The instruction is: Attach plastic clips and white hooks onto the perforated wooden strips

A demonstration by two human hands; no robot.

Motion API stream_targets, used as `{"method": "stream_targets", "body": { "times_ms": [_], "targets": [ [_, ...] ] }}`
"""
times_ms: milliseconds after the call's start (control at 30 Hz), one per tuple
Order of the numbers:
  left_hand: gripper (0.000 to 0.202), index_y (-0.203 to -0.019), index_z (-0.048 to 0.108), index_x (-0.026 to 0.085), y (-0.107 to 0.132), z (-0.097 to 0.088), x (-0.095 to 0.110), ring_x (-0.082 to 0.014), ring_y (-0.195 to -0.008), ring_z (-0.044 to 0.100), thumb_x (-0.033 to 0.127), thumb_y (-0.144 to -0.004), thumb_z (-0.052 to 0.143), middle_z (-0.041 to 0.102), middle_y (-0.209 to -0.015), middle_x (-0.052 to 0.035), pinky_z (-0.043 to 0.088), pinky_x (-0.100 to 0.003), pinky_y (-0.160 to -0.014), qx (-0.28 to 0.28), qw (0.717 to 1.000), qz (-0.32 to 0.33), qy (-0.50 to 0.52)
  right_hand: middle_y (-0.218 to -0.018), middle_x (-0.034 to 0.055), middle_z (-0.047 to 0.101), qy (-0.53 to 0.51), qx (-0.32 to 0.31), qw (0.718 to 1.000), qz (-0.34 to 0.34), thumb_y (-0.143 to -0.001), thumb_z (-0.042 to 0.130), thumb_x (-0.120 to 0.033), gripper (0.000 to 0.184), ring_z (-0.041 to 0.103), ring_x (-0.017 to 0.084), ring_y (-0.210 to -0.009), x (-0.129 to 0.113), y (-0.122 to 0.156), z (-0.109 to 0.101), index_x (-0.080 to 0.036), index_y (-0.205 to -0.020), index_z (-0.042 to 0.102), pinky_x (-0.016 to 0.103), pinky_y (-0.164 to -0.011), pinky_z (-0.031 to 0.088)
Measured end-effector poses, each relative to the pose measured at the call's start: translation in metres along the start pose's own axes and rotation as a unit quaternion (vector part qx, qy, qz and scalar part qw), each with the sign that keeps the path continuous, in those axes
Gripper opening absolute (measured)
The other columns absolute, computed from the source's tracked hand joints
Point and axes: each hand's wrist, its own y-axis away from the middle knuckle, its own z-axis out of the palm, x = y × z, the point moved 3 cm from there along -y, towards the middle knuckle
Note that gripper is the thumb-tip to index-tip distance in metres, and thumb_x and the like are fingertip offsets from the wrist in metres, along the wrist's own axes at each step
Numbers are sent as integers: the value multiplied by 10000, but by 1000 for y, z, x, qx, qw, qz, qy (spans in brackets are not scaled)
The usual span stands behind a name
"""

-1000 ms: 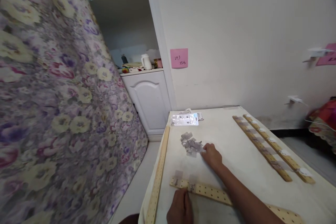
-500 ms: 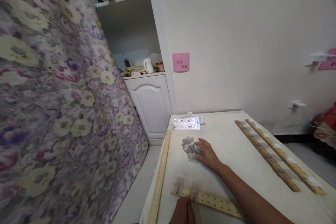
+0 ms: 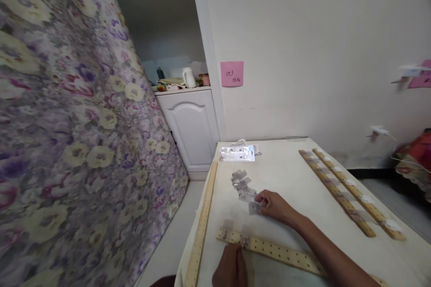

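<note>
A pale wooden strip (image 3: 283,252) with rows of holes lies across the near part of the table. Two small clear plastic pieces with metal fittings sit on its left end, one of them a clear piece (image 3: 228,228) at the tip. My left hand (image 3: 230,265) is closed at the strip's near edge, just below the second clear piece (image 3: 246,236). Beyond the strip, my right hand (image 3: 273,206) pinches a small clear plastic piece (image 3: 255,207). It is at the near end of a loose pile of similar clear pieces (image 3: 239,181).
A long perforated strip (image 3: 202,224) runs along the table's left edge. Two strips fitted with clear and white pieces, including an outer strip (image 3: 357,193), lie at the right. Clear packaging (image 3: 237,153) rests at the back. A floral curtain (image 3: 84,121) hangs at the left.
My right hand has drawn back from the pile toward me, with a clear piece now between its fingers. My left hand stays at the strip. The view has tilted down slightly.
</note>
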Motion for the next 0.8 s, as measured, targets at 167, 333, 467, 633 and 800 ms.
{"method": "stream_targets", "body": {
  "times_ms": [167, 333, 467, 633, 800],
  "targets": [
    [212, -927, 632, 260, -3, -5, 6, -154, -776, 661, 319, -888, 432, 694, -840, -6, 498, -232, -699, -21, 999, 31, 0, -1036, 64, 680, -67, 64, 996, -4, -695, 616, -259, 335, 610, 229, -949, 10, 40, -14, -209, -1022, 667, 342, -853, 458],
    [225, -937, 635, 236, -4, -15, 21, -163, -800, 658, 314, -890, 429, 690, -852, -20, 504, -252, -724, -5, 999, 32, 4, -1102, 83, 677, -135, 141, 981, -21, -794, 528, -340, 307, 607, 241, -1020, 12, 59, -17, -205, -1024, 679, 369, -891, 465],
    [233, -923, 633, 228, -4, -18, 28, -170, -815, 649, 322, -890, 423, 685, -867, -30, 504, -265, -728, -8, 1000, 25, 8, -994, 78, 713, -225, 153, 962, 25, -794, 543, -417, 317, 633, 244, -946, 18, 64, -11, -189, -960, 688, 353, -831, 487],
    [234, -949, 630, 219, -6, -19, 26, -180, -859, 639, 328, -890, 431, 676, -902, -42, 499, -286, -773, -19, 999, 21, 26, -724, 32, 666, -306, 179, 932, 74, -719, 612, -419, 265, 583, 179, -651, 27, 70, -1, -177, -815, 661, 279, -599, 461],
    [247, -918, 651, 201, -4, -28, 25, -194, -890, 627, 366, -866, 474, 676, -904, -56, 495, -302, -815, -4, 994, 8, 105, -624, -3, 597, -381, 160, 909, 54, -696, 645, -410, 247, 509, 130, -536, 22, 83, 12, -172, -764, 639, 245, -526, 408]
  ]
}}
